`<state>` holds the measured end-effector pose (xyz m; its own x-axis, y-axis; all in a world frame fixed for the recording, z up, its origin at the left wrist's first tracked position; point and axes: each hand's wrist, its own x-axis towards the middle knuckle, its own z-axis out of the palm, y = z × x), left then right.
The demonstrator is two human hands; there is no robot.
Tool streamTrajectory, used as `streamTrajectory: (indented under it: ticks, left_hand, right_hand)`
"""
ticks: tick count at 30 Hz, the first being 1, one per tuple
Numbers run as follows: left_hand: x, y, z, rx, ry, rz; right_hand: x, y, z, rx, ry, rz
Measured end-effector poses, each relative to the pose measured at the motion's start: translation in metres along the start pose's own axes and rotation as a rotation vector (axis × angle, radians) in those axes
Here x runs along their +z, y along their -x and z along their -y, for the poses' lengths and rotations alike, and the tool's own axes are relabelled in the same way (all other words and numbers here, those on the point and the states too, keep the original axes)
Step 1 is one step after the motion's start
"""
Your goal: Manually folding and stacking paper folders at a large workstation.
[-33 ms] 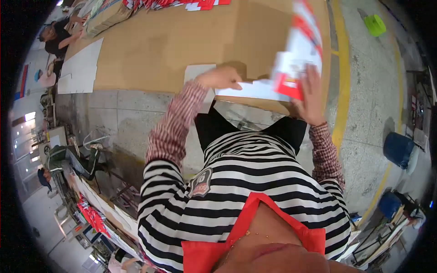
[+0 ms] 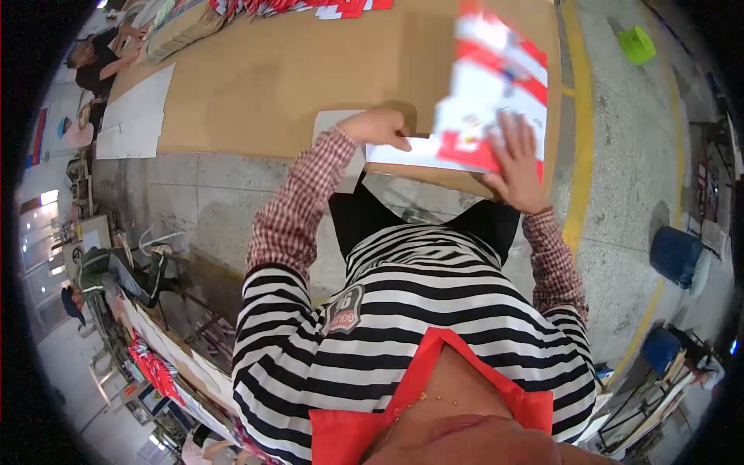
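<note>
A red-and-white printed sheet (image 2: pixel 484 85), blurred in parts, lies over the right end of the cardboard-topped table. My right hand (image 2: pixel 518 164) rests on its near right part with the fingers stretched out and apart. Beneath it, a flat white strip (image 2: pixel 422 153) of card or paper runs along the table's near edge. My left hand (image 2: pixel 377 129) is closed at the left end of that strip, fingertips bent down; whatever they pinch is hidden. Partly under my left wrist, a pale grey-white card (image 2: pixel 335 122) hangs over the near edge.
White sheets (image 2: pixel 136 116) lie at the left end of the brown table (image 2: pixel 279 85). Red-and-white pieces (image 2: pixel 287 6) and a bundled stack (image 2: pixel 182 35) sit at the far side. A person (image 2: pixel 101 62) works at the far left. Blue bins (image 2: pixel 674 256) stand on the floor at right.
The printed sheet has swung left and down, showing more of its face. My right hand has shifted slightly left with fingers more spread. My left hand stays nearly in place.
</note>
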<state>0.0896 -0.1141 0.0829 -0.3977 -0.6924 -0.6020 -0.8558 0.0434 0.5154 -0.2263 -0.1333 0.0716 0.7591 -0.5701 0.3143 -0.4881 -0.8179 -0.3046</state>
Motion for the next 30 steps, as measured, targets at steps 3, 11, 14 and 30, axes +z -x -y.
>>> streamTrajectory:
  ticks: [3, 11, 14, 30]
  left_hand:
    - [0.019, 0.000, 0.046, 0.201, 0.491, -0.467]
    - [0.110, 0.044, 0.004, -0.086, -0.131, -0.978]
    - [0.142, 0.057, -0.008, 0.036, -0.283, -1.034]
    - [0.164, 0.063, 0.016, -0.203, 1.983, -1.382]
  right_hand:
    - [0.022, 0.005, -0.004, -0.002, 0.108, 0.094]
    - [0.049, -0.036, 0.021, -0.080, -0.440, 0.160]
    - [0.058, -0.069, 0.043, -0.208, -0.519, 0.143]
    - [0.063, -0.063, 0.051, -0.264, -0.522, 0.291]
